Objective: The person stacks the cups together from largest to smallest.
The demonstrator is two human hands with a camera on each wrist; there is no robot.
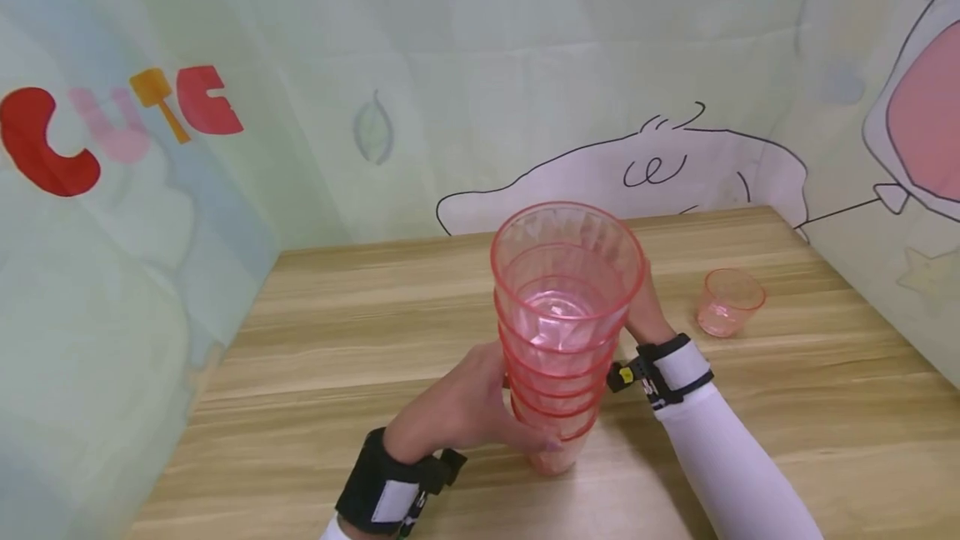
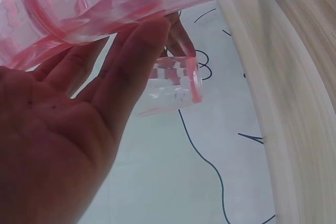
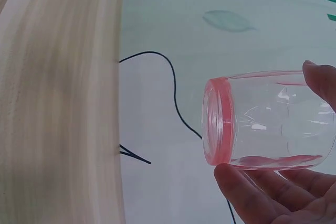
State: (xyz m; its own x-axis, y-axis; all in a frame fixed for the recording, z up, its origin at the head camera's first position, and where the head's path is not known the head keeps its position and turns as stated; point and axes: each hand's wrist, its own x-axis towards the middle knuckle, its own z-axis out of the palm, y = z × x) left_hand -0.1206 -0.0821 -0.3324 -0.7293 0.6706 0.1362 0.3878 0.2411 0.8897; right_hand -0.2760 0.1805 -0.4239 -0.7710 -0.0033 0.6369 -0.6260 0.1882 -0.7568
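My left hand (image 1: 472,407) grips a tall stack of clear pink plastic cups (image 1: 557,315) low down, thumb across the near side. The stack leans, its open mouth facing up toward the head camera. In the left wrist view the fingers (image 2: 134,59) lie along the stack's side. Beyond the stack, my right hand (image 1: 643,307) is mostly hidden in the head view. The right wrist view shows that hand (image 3: 294,198) holding a single clear pink cup (image 3: 273,121) between thumb and fingers, its pink-ringed end toward the table. This cup (image 2: 173,85) also shows in the left wrist view.
Another small pink cup (image 1: 727,307) stands upright on the wood-grain table (image 1: 360,315), right of my right hand. A printed cloth (image 1: 465,90) with cartoon drawings and letters hangs behind the table and along both sides.
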